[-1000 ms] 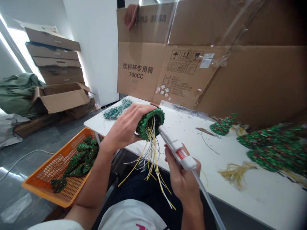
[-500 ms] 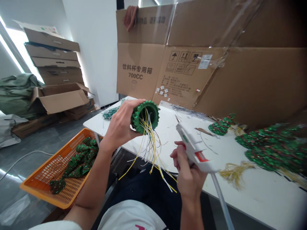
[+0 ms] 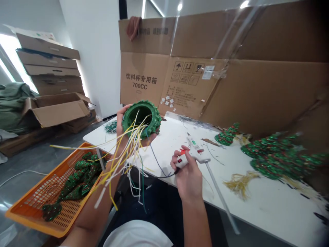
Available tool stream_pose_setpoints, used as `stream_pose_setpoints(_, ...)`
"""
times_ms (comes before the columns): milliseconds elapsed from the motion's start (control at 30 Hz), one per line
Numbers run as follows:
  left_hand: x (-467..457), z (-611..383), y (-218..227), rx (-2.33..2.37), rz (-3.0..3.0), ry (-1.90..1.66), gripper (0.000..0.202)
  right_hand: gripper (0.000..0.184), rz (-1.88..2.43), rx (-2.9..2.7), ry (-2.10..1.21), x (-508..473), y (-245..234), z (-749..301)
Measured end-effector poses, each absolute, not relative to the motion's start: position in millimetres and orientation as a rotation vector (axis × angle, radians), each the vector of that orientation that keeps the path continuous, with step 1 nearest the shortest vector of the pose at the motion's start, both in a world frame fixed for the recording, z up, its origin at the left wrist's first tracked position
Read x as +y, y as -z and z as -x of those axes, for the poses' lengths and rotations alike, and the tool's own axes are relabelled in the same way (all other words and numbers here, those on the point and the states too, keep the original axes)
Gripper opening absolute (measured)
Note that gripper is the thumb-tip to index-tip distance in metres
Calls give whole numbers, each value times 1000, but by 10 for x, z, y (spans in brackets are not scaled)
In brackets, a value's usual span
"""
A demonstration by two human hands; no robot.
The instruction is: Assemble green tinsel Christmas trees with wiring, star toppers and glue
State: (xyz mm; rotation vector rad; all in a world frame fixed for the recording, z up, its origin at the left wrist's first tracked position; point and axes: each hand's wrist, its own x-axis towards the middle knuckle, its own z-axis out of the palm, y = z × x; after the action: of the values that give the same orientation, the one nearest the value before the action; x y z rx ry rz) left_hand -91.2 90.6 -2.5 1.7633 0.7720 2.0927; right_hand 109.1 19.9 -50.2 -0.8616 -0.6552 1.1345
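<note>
Two hands at work: I'd judge the green cone (image 3: 151, 118) light and stiff, cupped by the spread left hand (image 3: 120, 120), wires (image 3: 131, 154) trailing; the right hand (image 3: 187, 176) closes around a glue gun (image 3: 192, 152).

The scene is brightly and fairly evenly lit by small white ceiling lamps (image 3: 180, 7) and by a glaring white light strip (image 3: 11, 58) at the far left, where the highlights are blown out. Glare is cast on the glossy grey floor (image 3: 33, 164) and on the clear plastic tape (image 3: 236, 34) across the brown cardboard sheet (image 3: 257, 92). Soft, faint shadows are seen on the white worktop (image 3: 269, 199). The top right corner is darkened, straight edges are bowed by wide-lens distortion, and the right edge is softly blurred. Thin yellow and white wires (image 3: 128, 161) are slightly smeared.
</note>
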Motion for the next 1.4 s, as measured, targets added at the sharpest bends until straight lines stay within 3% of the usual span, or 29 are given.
stream_pose_setpoints(100,864,769,66,713,-1663,-2093,107,52,656,-501,-1092,145,409,-979)
stream_pose_setpoints(367,674,426,266,688,-1693,-1729,66,68,727,-571,-754,143,457,-896)
stream_pose_setpoints(567,629,337,281,487,-1684,-1540,88,53,673,-549,-740,87,405,-915)
stream_pose_setpoints(767,677,605,76,430,-1964,-1397,126,64,607,-456,-771,102,395,-1028)
stream_pose_setpoints(933,853,1017,99,239,-1971,-1178,91,64,621,-483,-745,177,481,-1107)
stream_pose_setpoints(1100,1007,1325,177,336,-1786,-1027,42,68,730,-598,-762,232,567,-1211)
stream_pose_setpoints(1167,1004,1353,133,393,-1684,-891,50,67,759,-647,-798,248,578,-1269)
stream_pose_setpoints(1300,888,1293,-16,442,-1682,-648,94,65,828,-695,-867,276,589,-1376)
stream_pose_setpoints(1400,765,1192,-81,612,-1897,-714,93,66,852,-703,-884,308,615,-1408)
